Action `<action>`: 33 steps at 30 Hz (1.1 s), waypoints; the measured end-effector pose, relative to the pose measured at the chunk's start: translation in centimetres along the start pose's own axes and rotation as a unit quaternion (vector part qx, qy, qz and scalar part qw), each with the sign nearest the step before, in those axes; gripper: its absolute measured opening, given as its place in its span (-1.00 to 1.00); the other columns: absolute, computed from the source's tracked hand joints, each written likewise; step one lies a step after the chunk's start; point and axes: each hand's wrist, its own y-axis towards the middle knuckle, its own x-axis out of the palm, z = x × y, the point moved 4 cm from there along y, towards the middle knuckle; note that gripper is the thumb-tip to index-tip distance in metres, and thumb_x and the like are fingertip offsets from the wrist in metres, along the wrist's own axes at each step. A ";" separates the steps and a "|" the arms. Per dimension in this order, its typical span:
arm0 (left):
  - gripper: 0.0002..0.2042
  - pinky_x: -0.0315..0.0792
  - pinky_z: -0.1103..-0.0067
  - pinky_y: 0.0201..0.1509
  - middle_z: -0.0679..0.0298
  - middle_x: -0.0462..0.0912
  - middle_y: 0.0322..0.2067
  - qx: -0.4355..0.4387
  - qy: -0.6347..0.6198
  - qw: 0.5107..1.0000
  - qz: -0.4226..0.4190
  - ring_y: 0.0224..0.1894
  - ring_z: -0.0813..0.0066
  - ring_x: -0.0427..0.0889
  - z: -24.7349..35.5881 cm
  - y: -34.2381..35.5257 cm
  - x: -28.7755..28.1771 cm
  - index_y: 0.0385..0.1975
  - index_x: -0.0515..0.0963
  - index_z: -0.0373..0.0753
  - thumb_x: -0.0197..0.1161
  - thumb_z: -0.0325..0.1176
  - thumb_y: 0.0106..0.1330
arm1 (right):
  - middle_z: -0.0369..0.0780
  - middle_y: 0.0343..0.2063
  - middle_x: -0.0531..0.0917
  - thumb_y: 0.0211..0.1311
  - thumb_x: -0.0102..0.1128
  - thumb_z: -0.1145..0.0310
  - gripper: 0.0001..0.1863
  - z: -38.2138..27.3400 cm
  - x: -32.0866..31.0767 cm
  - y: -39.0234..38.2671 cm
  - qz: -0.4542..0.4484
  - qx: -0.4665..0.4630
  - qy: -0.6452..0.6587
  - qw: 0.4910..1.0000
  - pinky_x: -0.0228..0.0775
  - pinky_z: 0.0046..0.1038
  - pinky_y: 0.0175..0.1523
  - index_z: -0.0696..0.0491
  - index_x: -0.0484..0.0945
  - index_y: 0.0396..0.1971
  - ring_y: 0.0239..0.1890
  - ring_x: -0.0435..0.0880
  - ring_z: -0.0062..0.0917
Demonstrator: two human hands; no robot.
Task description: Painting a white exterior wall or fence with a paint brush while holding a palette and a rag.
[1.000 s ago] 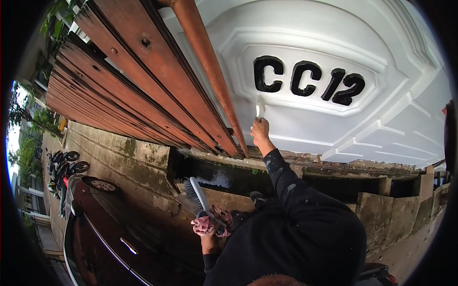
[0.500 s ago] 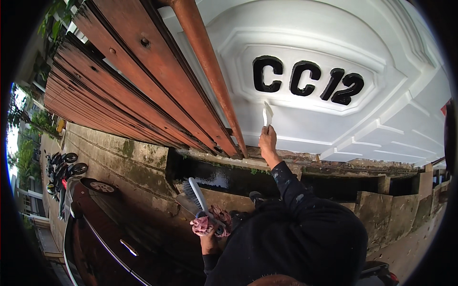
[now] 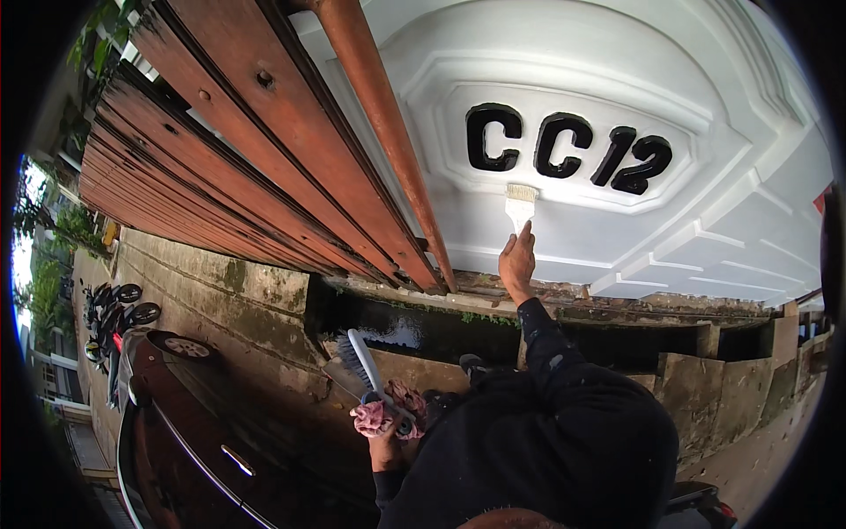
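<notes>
My right hand is closed around the handle of a white paintbrush. The brush points away from me, and its pale bristles appear to touch the white wall at the lower rim of a recessed panel. Raised black characters stand inside that panel, just beyond the bristles. Lower and to the left, my left hand grips a bundled pink cloth together with a scrub brush. The scrub brush has a pale handle and dark grey bristles. The cloth hides most of the left fingers.
A reddish-brown slatted fence and a rust-coloured pipe adjoin the wall's left side. Below the wall runs a drainage ditch with dark water and concrete edges. A dark car stands at the lower left, with motorbikes beyond it.
My right hand has shifted right along the panel's lower rim. The paintbrush has turned from edge-on to showing its broad face. My left hand is nearly still.
</notes>
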 end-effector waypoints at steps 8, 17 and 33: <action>-0.60 0.49 0.35 0.05 0.26 0.60 -0.14 -0.029 -0.031 0.999 0.005 -0.06 0.27 0.61 -0.8 0.1 -0.7 0.04 0.42 -0.18 0.20 -0.58 0.17 | 0.05 -0.16 0.42 0.33 0.03 0.48 -0.32 2.6 2.2 -1.6 -0.026 -0.032 -0.018 0.999 0.53 -0.35 -0.24 0.34 -0.03 0.35 -0.30 0.57 -0.19; -0.61 0.49 0.37 0.03 0.25 0.60 -0.15 -0.001 -0.017 1.000 0.006 -0.07 0.29 0.61 -0.9 0.6 -1.1 0.03 0.42 -0.18 0.20 -0.58 0.18 | 0.05 -0.10 0.38 0.38 -0.05 0.46 -0.31 4.2 0.1 -5.3 -0.104 -0.001 -0.005 0.995 0.51 -0.26 -0.25 0.27 -0.12 0.39 -0.25 0.57 -0.09; -0.60 0.47 0.36 0.06 0.24 0.59 -0.13 0.017 -0.015 1.000 -0.006 -0.06 0.29 0.60 -0.4 0.2 -0.7 0.06 0.40 -0.19 0.21 -0.56 0.20 | 0.04 -0.06 0.41 0.42 -0.12 0.37 -0.38 -1.3 0.5 -4.4 -0.094 -0.035 0.076 0.992 0.51 -0.17 -0.19 0.17 -0.06 0.40 -0.18 0.57 -0.05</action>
